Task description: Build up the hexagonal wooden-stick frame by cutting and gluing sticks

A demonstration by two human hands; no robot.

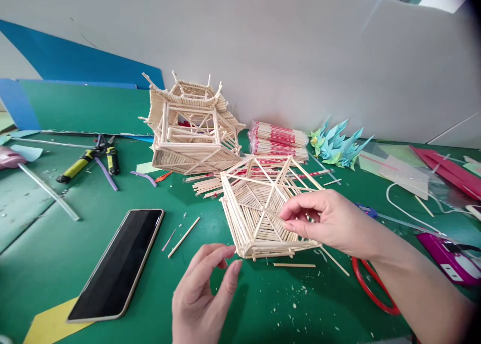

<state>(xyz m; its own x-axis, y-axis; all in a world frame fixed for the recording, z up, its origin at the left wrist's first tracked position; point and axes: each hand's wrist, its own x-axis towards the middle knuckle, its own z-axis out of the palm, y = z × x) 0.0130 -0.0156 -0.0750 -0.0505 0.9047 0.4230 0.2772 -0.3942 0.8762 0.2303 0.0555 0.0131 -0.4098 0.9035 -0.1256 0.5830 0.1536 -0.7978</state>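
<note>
A hexagonal frame of glued wooden sticks (259, 209) stands tilted on the green mat (56, 244) in the middle. My right hand (326, 221) reaches in from the right and pinches a thin stick against the spokes near the frame's centre. My left hand (205, 291) hovers just below the frame's lower left corner, fingers curled with thumb and forefinger close together, its fingertips almost touching the frame. Nothing shows between them.
A bigger stick pavilion model (190, 126) lies tipped behind. Beside it are bundled chopsticks (278, 138), loose sticks (205, 184), paper cranes (338, 143), cutters (92, 156), a phone (120, 261) at front left, red scissor handles (370, 289) and a magenta tool (449, 256) at right.
</note>
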